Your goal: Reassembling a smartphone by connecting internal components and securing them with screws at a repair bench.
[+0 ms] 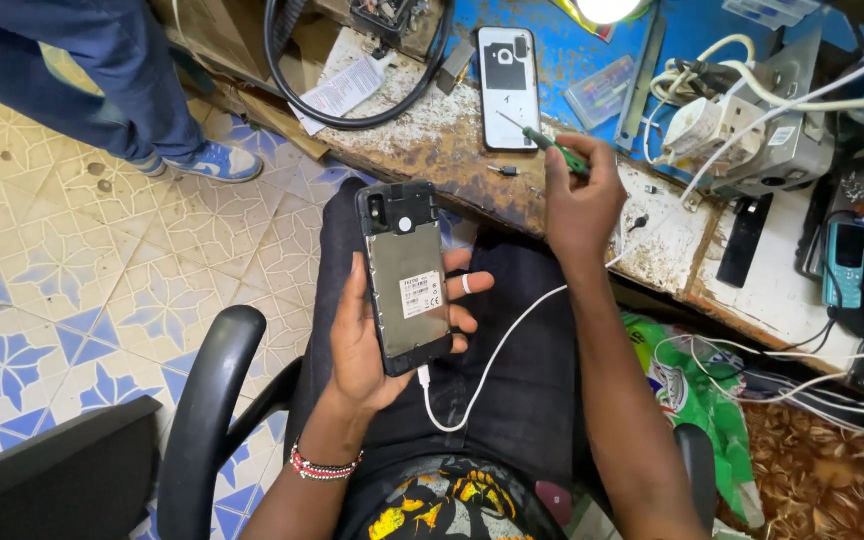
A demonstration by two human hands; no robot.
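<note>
My left hand [372, 335] holds an opened smartphone [405, 275] over my lap, its back cover off and a silver plate with a white sticker showing. A white cable [497, 350] is plugged into its bottom end. My right hand [582, 195] is raised at the bench edge, gripping a green-handled screwdriver [552, 145] with its tip pointing up-left. A white phone back cover [508, 88] lies on the bench just beyond the screwdriver tip.
The worn workbench [432, 140] carries a black coiled cable [352, 110], a power strip with plugs [742, 130], a small blue handset [844, 262] and a black strip [744, 240]. Another person's legs [102, 80] stand at upper left on the tiled floor. A black chair arm [207, 400] is beside me.
</note>
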